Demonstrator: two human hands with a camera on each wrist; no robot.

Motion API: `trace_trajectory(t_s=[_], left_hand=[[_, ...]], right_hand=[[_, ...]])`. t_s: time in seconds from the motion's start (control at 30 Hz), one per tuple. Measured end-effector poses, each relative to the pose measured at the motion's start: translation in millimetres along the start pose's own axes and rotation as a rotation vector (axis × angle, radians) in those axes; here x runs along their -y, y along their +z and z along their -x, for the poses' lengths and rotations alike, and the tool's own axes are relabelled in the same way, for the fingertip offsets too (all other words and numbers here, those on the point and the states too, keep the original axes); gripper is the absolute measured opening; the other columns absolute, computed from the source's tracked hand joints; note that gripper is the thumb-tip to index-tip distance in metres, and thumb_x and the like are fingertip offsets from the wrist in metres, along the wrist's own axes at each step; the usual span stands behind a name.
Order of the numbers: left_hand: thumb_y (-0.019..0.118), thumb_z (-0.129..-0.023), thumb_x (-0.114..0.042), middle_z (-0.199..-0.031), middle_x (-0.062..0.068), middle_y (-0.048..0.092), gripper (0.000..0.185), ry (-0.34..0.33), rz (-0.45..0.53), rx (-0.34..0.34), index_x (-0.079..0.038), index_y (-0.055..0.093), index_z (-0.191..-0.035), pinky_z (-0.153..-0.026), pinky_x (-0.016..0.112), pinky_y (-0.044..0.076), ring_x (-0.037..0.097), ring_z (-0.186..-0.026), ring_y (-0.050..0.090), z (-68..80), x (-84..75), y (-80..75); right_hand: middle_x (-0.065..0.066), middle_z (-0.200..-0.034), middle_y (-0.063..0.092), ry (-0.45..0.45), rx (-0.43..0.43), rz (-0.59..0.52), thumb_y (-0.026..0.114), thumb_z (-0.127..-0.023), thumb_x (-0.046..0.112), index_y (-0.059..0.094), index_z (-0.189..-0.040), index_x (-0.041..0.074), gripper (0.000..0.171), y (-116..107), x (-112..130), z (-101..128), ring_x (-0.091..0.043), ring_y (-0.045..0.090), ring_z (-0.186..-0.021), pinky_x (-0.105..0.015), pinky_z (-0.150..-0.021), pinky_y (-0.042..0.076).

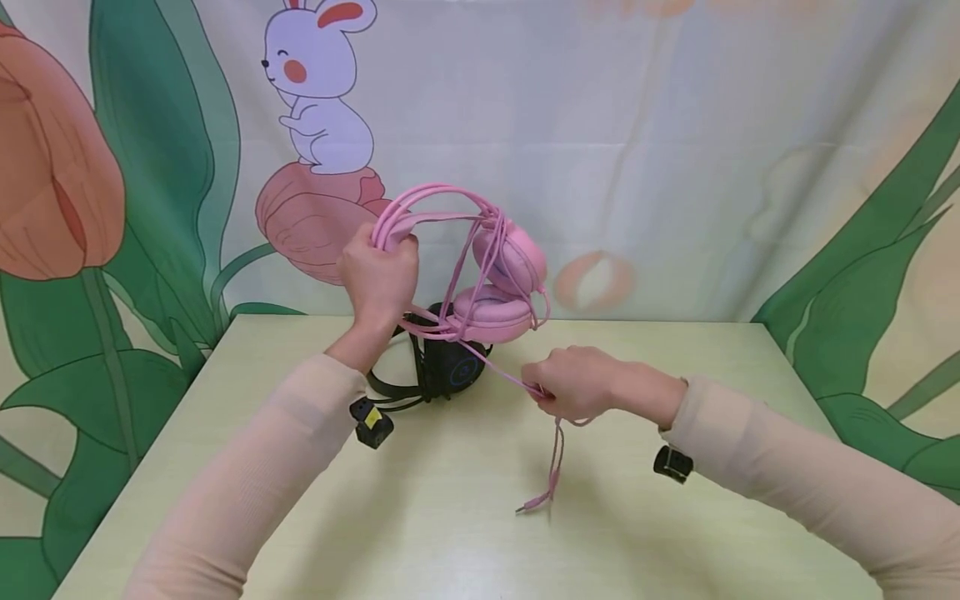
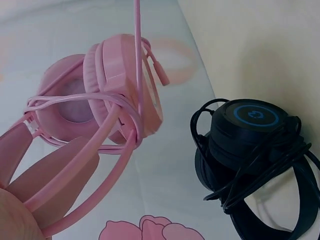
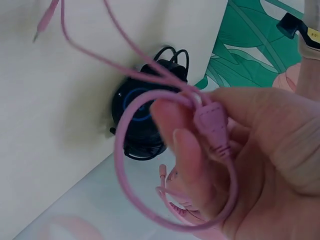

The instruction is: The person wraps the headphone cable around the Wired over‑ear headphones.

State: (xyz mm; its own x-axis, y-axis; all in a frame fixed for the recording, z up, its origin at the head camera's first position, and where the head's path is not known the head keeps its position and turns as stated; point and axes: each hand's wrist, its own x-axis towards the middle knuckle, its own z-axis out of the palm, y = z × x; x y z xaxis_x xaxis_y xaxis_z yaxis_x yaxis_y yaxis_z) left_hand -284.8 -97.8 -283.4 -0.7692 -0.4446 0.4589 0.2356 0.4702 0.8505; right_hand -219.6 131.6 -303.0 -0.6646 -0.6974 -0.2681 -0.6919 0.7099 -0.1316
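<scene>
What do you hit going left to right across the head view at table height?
left hand gripping the headband → black headset on the table → pink headphones held up → right hand pinching the pink cable

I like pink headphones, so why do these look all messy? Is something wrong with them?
Nothing looks broken. The pink headphones have their own pink cable wound around the earcups and band. The left hand holds the band up while the right hand pinches the loose cable. The black headphones on the table are cable-wrapped too.
</scene>
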Motion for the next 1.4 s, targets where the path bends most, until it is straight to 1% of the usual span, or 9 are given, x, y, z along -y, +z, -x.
trace_trajectory(t_s=[0.33,0.47,0.57,0.67,0.77,0.9,1.0,1.2,1.4], left_hand=[[0.059,-0.075,-0.016,-0.055,-0.001,0.043,0.014,0.062,0.015,-0.059,-0.013,0.049,-0.066,-0.046,0.026,0.028,0.017,-0.052,0.042,-2.1,1.6,-2.2],[0.061,-0.075,-0.016,-0.057,0.0,0.045,0.011,0.069,0.008,-0.049,-0.011,0.052,-0.07,-0.047,0.026,0.029,0.017,-0.054,0.044,-0.6,3.7,-3.0],[0.063,-0.076,-0.019,-0.059,0.0,0.047,0.014,0.07,-0.002,-0.033,-0.009,0.054,-0.073,-0.048,0.026,0.031,0.016,-0.055,0.045,0.6,6.9,-3.6],[0.064,-0.077,-0.024,-0.06,0.001,0.049,0.019,0.086,-0.022,-0.023,-0.007,0.054,-0.075,-0.048,0.026,0.033,0.016,-0.055,0.047,0.7,10.9,-4.3],[0.065,-0.078,-0.027,-0.06,0.002,0.05,0.022,0.097,-0.044,-0.029,-0.007,0.055,-0.076,-0.05,0.027,0.033,0.017,-0.056,0.048,0.2,14.9,-5.3],[0.065,-0.078,-0.028,-0.059,0.002,0.05,0.023,0.092,-0.057,-0.032,-0.007,0.056,-0.076,-0.05,0.028,0.032,0.018,-0.055,0.048,0.2,18.7,-6.1],[0.064,-0.078,-0.027,-0.058,0.002,0.05,0.021,0.098,-0.055,-0.021,-0.007,0.056,-0.076,-0.049,0.028,0.033,0.018,-0.053,0.047,1.0,20.1,-6.0],[0.064,-0.078,-0.025,-0.056,0.003,0.05,0.019,0.112,-0.073,-0.013,-0.007,0.056,-0.075,-0.046,0.028,0.033,0.017,-0.05,0.046,3.2,23.9,-5.6],[0.059,-0.076,-0.019,-0.051,0.002,0.043,0.016,0.108,-0.079,0.037,-0.011,0.049,-0.067,-0.044,0.029,0.031,0.018,-0.046,0.042,7.9,27.9,-4.8]], right_hand=[[0.007,-0.069,0.054,0.157,0.025,0.068,0.059,-0.082,0.012,0.054,-0.073,0.016,0.011,1,-26,2,-0.011,0.05,-0.061,-0.025,-0.047,0.036],[0.005,-0.07,0.052,0.143,-0.026,0.101,0.06,-0.083,0.012,0.054,-0.073,0.016,0.013,11,-40,4,-0.013,0.048,-0.065,-0.027,-0.053,0.036],[0.007,-0.069,0.047,0.056,-0.142,0.153,0.061,-0.085,0.013,0.051,-0.074,0.017,0.015,18,-47,8,-0.014,0.047,-0.07,-0.031,-0.063,0.035],[0.008,-0.069,0.044,-0.075,-0.317,0.224,0.059,-0.086,0.014,0.049,-0.076,0.017,0.015,21,-49,9,-0.015,0.046,-0.07,-0.034,-0.068,0.036],[0.007,-0.068,0.045,-0.211,-0.485,0.282,0.059,-0.087,0.013,0.049,-0.081,0.015,0.012,20,-49,8,-0.013,0.046,-0.063,-0.028,-0.062,0.04],[0.006,-0.069,0.049,-0.353,-0.61,0.29,0.061,-0.086,0.012,0.051,-0.085,0.013,0.009,10,-46,7,-0.01,0.045,-0.058,-0.021,-0.05,0.036],[0.005,-0.076,0.055,-0.406,-0.628,0.185,0.06,-0.085,0.007,0.055,-0.09,0.013,0.009,-2,-44,9,-0.007,0.047,-0.06,-0.02,-0.052,0.041],[0.006,-0.077,0.056,-0.394,-0.526,-0.118,0.056,-0.088,0.003,0.061,-0.092,0.007,0.008,-25,-47,16,-0.001,0.043,-0.062,-0.019,-0.06,0.043],[0.008,-0.063,0.043,-0.496,-0.632,-0.11,0.061,-0.083,0.004,0.061,-0.078,0.012,0.01,-47,-48,17,-0.002,0.035,-0.059,-0.017,-0.058,0.035]])
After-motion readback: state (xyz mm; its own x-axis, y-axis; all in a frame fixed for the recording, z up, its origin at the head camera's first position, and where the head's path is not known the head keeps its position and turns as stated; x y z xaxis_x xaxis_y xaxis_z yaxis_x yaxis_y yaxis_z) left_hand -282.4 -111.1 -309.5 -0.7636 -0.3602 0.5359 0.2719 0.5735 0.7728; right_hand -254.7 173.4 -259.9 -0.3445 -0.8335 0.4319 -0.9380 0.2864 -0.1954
